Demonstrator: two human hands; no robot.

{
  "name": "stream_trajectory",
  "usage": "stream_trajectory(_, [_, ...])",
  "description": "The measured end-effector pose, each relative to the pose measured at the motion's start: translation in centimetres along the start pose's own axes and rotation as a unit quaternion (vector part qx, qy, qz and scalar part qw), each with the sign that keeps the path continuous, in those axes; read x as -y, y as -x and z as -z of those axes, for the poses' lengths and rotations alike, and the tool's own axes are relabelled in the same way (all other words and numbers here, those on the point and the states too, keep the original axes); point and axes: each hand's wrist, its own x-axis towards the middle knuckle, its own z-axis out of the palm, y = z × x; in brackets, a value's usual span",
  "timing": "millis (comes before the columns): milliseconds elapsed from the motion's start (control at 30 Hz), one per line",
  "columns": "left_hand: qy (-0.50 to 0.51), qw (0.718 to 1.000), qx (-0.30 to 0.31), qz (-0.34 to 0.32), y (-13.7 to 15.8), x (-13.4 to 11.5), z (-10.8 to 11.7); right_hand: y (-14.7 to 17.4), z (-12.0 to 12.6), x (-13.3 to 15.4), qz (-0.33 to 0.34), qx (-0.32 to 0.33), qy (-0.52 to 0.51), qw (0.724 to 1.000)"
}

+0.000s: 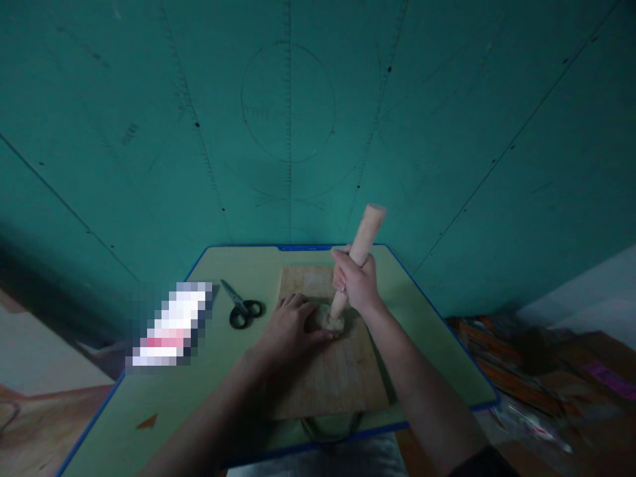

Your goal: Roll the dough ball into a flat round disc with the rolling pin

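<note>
My right hand [360, 281] is wrapped around a wooden rolling pin [368, 232], which leans with its top away to the right. The pin's lower end presses into a greyish lump of dough [334, 322] on the wooden cutting board [322, 384]. Around the left side of the lump my left hand [292, 326] is curved, with thumb in front and fingers behind. Its fingers partly hide the dough, so its full shape does not show.
Black-handled scissors [241, 311] lie on the blue-edged folding table [223, 391], left of the board. A blurred-out device [171, 324] is farther left, and a small brown triangle [148, 421] lies nearer me. A green wall [288, 132] rises behind; cardboard [576, 364] clutters the right.
</note>
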Motion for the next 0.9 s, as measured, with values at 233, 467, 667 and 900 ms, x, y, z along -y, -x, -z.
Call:
stream_trajectory(233, [0.003,1.0,-0.015,-0.008,0.0,0.0,-0.1,-1.5,-1.0,-1.6,-0.038,0.046,0.082,0.995])
stream_trajectory(467, [0.002,0.999,-0.032,-0.026,-0.1,-0.2,-0.5,1.8,-1.1,-0.6,0.063,0.143,0.172,0.973])
stream_trajectory(667, [0.0,1.0,-0.021,-0.016,0.0,0.3,-0.2,1.2,1.3,1.7,0.03,-0.044,-0.014,0.998])
stream_trajectory(900, [0.049,0.997,0.016,-0.056,-0.1,0.7,0.2,0.8,1.8,1.7,-0.034,-0.082,-0.039,0.995])
